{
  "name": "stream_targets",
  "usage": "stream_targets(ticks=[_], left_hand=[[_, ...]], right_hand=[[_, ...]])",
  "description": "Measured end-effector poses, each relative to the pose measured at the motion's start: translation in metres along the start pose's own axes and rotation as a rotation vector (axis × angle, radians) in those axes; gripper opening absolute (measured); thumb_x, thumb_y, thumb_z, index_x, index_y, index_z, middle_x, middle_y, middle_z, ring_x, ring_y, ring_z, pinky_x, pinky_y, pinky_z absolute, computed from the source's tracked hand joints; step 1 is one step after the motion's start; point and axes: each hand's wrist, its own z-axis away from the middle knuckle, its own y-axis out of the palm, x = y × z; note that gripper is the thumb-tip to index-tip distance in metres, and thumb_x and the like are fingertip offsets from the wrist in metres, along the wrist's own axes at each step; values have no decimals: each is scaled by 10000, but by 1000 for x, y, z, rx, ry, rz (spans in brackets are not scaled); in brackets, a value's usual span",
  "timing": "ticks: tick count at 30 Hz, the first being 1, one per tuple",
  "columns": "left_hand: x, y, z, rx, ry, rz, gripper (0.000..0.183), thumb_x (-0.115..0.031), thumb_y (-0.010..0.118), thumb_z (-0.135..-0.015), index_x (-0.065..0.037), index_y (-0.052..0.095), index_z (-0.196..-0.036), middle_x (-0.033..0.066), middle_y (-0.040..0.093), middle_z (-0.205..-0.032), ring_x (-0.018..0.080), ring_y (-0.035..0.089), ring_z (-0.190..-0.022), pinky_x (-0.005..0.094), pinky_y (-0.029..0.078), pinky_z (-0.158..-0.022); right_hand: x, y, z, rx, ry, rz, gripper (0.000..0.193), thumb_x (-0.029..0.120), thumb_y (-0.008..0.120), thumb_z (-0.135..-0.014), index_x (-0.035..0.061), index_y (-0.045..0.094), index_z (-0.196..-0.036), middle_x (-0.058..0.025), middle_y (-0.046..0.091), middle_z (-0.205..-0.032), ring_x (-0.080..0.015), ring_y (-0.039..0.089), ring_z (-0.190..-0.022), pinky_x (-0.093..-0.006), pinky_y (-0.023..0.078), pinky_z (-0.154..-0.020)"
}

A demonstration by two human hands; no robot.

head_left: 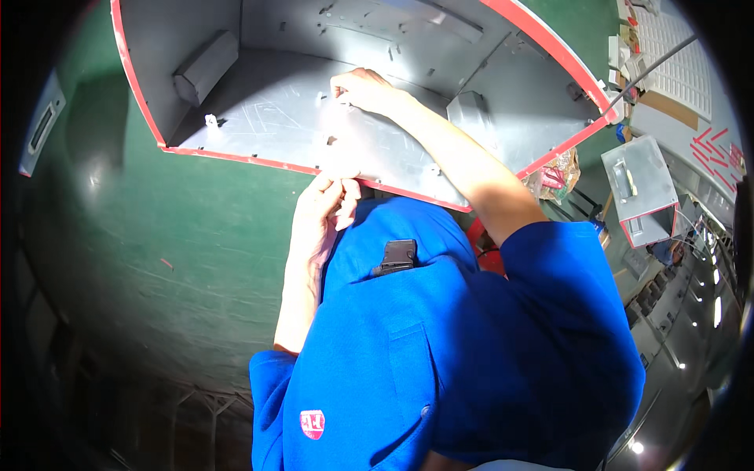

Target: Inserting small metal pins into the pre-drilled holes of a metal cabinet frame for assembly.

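Note:
In front of me lies a large grey metal cabinet shell [275, 94] with red edging along its rim. My right hand [367, 90] reaches over the near rim into it, fingers bent and pinched close to the inner panel. Anything between those fingertips is too small to make out. At the near red edge is my left hand [326, 200], its fingers curled together against the rim. What it may grip is hidden, and bright glare washes out the panel between the hands. A small white fitting [210, 121] sits on the panel at the left.
Angled grey brackets [206, 67] stand inside the shell. To the right is a smaller grey box [640, 184] with a handle and red edges. A clear bag with red items [559, 174] lies by the shell's right corner. Green floor [188, 259] extends on the left.

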Motion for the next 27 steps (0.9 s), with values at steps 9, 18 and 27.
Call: stream_targets(ticks=[9,18,27], left_hand=[[-5,22,-11,72,-6,-42,318,-199,483,-953,42,527,-1154,74,583,-741,49,369,-486,177,296,-429],[25,74,0,270,8,-68,354,-205,467,-956,17,476,-1232,-20,405,-561,38,283,-451,183,241,-415],[73,134,11,401,-77,-59,399,-226,472,-958,28,465,-1266,-23,419,-574,37,290,-453,184,238,-407]], right_hand=[[114,-58,80,-147,103,-221,187,187,669,-754,30,639,-849,-97,605,-812,-183,595,-747,-324,472,-657],[130,-86,199,-261,-151,-157,185,174,640,-756,36,658,-879,-73,572,-830,-230,552,-867,-335,454,-745],[120,-111,300,-429,-245,-186,120,71,705,-707,25,641,-797,-49,600,-748,-193,561,-792,-307,451,-706]])
